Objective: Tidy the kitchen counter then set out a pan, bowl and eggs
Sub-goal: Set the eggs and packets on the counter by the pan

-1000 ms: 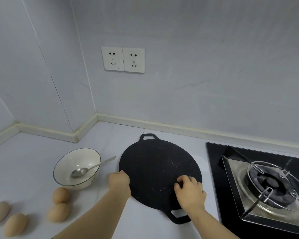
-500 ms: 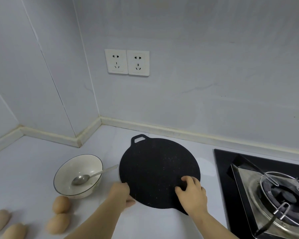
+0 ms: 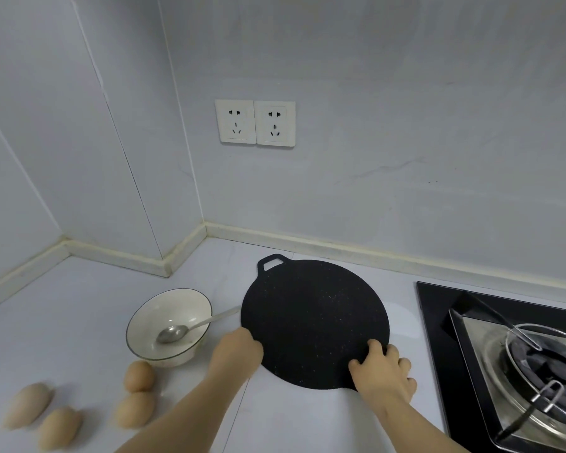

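A flat black round pan [image 3: 314, 318] lies on the pale counter [image 3: 79, 305], with one loop handle pointing to the far left. My left hand [image 3: 239, 353] grips its near-left rim. My right hand [image 3: 384, 372] grips the near-right rim with its fingers curled over the edge, and it hides the near handle. Left of the pan stands a white bowl [image 3: 138, 317] with a metal spoon [image 3: 174, 333] in it. Several brown eggs [image 3: 139, 376] lie on the counter in front of the bowl and toward the bottom left.
A gas stove [image 3: 520, 354] with a wire burner stand fills the right side, close to the pan's right edge. Two wall sockets [image 3: 255, 122] sit on the wall behind. The counter runs into a wall corner at the far left.
Both hands have turned the pan counter-clockwise, so its far handle swung left and the near handle went under my right hand. The view has shifted left and up.
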Available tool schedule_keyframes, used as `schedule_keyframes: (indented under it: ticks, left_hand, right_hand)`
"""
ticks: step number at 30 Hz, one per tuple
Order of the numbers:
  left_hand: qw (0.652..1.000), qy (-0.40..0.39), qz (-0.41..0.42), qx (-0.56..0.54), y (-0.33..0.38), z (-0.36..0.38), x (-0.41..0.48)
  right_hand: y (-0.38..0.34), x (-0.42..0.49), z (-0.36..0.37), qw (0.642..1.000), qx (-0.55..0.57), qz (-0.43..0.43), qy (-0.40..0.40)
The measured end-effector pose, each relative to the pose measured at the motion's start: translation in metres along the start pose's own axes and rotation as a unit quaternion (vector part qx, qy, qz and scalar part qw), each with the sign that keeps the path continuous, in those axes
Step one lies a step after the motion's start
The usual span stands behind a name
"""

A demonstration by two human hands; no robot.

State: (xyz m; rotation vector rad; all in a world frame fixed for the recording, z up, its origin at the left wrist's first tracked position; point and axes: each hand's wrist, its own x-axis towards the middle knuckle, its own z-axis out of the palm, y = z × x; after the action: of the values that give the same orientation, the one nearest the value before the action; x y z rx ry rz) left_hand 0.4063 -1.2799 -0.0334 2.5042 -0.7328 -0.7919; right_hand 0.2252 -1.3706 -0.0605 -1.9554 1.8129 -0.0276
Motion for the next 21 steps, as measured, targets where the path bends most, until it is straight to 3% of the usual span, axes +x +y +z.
schedule_keyframes:
  ticks: [3, 8, 11, 13, 16, 21]
  left_hand:
    - [0.991, 0.072, 0.063, 0.093, -0.004, -0.006, -0.012]
    - [0.943, 0.268, 0.174, 0.087, -0.017, -0.02, -0.029]
    - [0.932, 0.313, 0.174, 0.053, -0.03, -0.034, -0.024]
    - [0.935, 0.302, 0.165, 0.092, -0.04, -0.041, -0.016]
    - [0.951, 0.226, 0.115, 0.177, -0.057, -0.048, -0.004]
    - [0.967, 0.161, 0.05, 0.19, -0.073, -0.054, 0.013]
  right_hand:
    - [-0.004, -0.002, 0.003, 1.0, 0.008, -0.014, -0.019]
    - [-0.015, -0.007, 0.009, 0.998, -0.003, -0.055, -0.024]
    - [-0.027, -0.01, 0.015, 0.996, -0.002, -0.079, -0.031]
    - [-0.034, -0.011, 0.019, 0.995, -0.002, -0.095, -0.036]
    - [-0.045, -0.012, 0.023, 0.992, 0.003, -0.116, -0.046]
    - [-0.055, -0.012, 0.027, 0.988, 0.005, -0.145, -0.054]
